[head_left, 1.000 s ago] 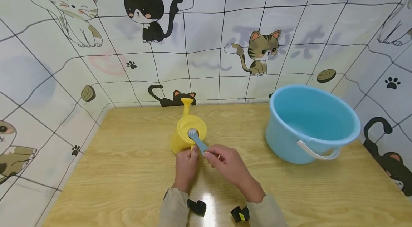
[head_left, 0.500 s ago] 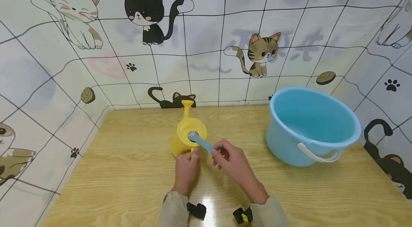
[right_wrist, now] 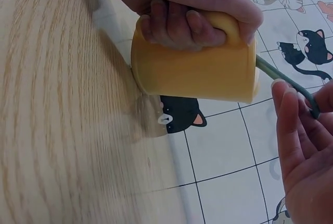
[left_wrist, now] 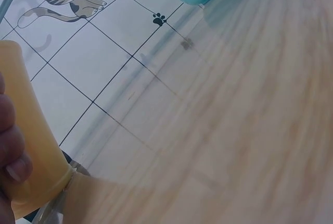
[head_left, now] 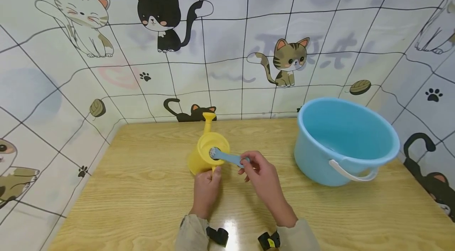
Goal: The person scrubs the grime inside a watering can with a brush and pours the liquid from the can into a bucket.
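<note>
In the head view, a yellow watering can [head_left: 200, 159] stands on the table with its spout towards the back wall. My left hand [head_left: 206, 189] grips its handle, fingers curled round it, as the right wrist view shows from the side. My right hand [head_left: 261, 176] pinches the end of a slim blue brush [head_left: 229, 158] between thumb and fingertips. The brush slants down into the can's round top opening, its whitish, bristle-like end at the hole; how deep it reaches is unclear. In the left wrist view, the can [left_wrist: 31, 130] shows at the left edge beside my curled fingers.
A large light-blue bucket [head_left: 328, 172] with a white handle [head_left: 352, 172] stands at the right of the wooden table [head_left: 135, 180]. A cat-patterned cloth wall [head_left: 227, 73] closes off the back and both sides.
My right hand has moved a little right, and the brush has swung to a flatter slant across the can's opening. My left hand still holds the can in nearly the same place.
</note>
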Available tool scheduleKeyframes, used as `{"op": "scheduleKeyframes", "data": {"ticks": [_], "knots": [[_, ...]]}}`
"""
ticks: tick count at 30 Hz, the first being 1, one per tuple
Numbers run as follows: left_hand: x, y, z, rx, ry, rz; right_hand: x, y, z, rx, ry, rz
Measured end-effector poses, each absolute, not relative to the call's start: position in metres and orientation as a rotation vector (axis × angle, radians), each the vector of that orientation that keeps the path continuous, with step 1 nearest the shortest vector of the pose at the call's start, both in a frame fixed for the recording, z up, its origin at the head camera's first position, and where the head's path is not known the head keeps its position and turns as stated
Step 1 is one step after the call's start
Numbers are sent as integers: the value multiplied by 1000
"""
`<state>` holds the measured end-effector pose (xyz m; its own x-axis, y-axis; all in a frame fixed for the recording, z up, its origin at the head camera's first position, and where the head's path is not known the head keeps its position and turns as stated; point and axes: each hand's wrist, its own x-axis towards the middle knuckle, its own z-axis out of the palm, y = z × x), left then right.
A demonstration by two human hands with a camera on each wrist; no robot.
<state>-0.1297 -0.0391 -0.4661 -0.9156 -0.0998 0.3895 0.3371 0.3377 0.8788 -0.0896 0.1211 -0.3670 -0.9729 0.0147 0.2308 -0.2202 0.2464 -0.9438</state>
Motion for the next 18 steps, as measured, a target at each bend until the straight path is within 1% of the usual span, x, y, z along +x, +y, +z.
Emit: {"op": "scheduleKeyframes", "data": {"ticks": [8, 18], "knots": [[-129, -38, -466, -228, -2253, -1561, -90, 125, -365, 157, -2342, 1760], [-130, -38, -466, -256, -2245, -1516, -90, 123, -365, 218, -2410, 1743]]}}
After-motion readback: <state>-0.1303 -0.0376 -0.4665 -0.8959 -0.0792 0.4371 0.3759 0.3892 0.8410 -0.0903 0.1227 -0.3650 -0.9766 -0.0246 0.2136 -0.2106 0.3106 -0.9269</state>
